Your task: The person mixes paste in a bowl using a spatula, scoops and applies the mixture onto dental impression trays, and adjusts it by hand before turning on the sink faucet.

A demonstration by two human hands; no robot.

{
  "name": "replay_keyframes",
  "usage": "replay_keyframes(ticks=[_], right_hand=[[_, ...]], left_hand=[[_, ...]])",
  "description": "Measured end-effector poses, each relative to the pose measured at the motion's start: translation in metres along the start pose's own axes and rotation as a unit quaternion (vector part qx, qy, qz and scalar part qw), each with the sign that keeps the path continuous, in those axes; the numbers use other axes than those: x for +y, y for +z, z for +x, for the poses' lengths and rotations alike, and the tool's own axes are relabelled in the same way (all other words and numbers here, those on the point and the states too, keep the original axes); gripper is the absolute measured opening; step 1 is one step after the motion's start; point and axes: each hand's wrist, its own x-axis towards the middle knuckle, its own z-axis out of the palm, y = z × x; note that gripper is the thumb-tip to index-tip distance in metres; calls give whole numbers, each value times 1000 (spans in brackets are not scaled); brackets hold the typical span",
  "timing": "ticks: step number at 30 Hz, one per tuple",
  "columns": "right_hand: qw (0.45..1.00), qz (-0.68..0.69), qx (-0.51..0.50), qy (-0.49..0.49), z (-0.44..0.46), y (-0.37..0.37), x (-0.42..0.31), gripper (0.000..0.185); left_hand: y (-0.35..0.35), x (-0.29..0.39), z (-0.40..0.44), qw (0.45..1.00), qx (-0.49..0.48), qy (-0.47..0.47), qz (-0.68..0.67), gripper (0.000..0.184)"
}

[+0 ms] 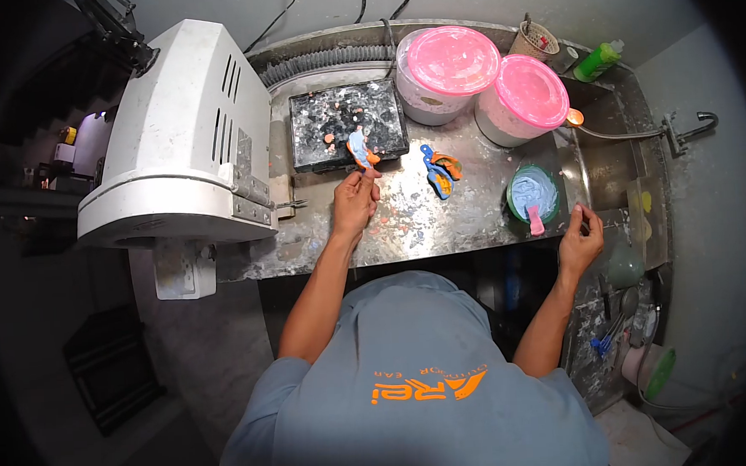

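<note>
My left hand [354,204] is closed, its fingertips pinching a dental impression [361,149] of orange material with pale blue paste in it. The impression is at the front edge of a black, plaster-spattered box [310,158]; contact is hard to tell. My right hand [582,237] is held at the counter's front edge with its fingers curled in, and nothing shows in it. Just left of that hand stands a green bowl [513,203] of pale blue paste [533,187], with a pink-ended tool [535,221] resting in it. Between the hands lie blue-and-orange impression trays [441,172].
A large white machine [173,117] stands at left. Behind the trays are two white buckets [425,99] [502,129] with pink lids. At right are a sink [593,158], a tap [680,132] and a green bottle [598,62]. Plaster marks cover the metal counter [398,232].
</note>
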Motion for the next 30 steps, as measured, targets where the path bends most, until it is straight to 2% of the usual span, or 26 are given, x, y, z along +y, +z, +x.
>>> replay_keyframes(ticks=[6, 11, 13, 14, 17, 19, 20, 23, 25, 27, 30], right_hand=[[1000, 25, -5, 11, -14, -9, 11, 17], [973, 213, -1, 89, -35, -2, 22, 16], [974, 210, 34, 78, -50, -2, 9, 15], [978, 198, 50, 37, -58, -1, 13, 14], [966, 251, 55, 36, -96, 7, 15, 14], [948, 299, -47, 96, -122, 17, 12, 15], [927, 299, -157, 162, -128, 18, 6, 15], [789, 320, -422, 311, -130, 18, -31, 20], [740, 408, -417, 335, -139, 27, -36, 24], [748, 427, -394, 321, -145, 35, -37, 24], [762, 438, -362, 310, -147, 40, -38, 20]], left_hand=[[3, 0, 0, 1000, -8, -2, 28, 31], [18, -11, -19, 997, -58, -18, 45, 32], [32, -16, -32, 994, -85, -47, 41, 34], [38, -24, -36, 991, -110, -60, 53, 33], [65, -36, -51, 982, -152, -105, 39, 33], [82, -46, -55, 980, -150, -127, 8, 33], [88, -48, -56, 979, -150, -138, 12, 33], [105, -72, -57, 981, -157, -110, 33, 34], [112, -72, -63, 975, -170, -138, 33, 35], [120, -67, -70, 963, -177, -201, -17, 35], [126, -68, -74, 964, -185, -189, -32, 32]])
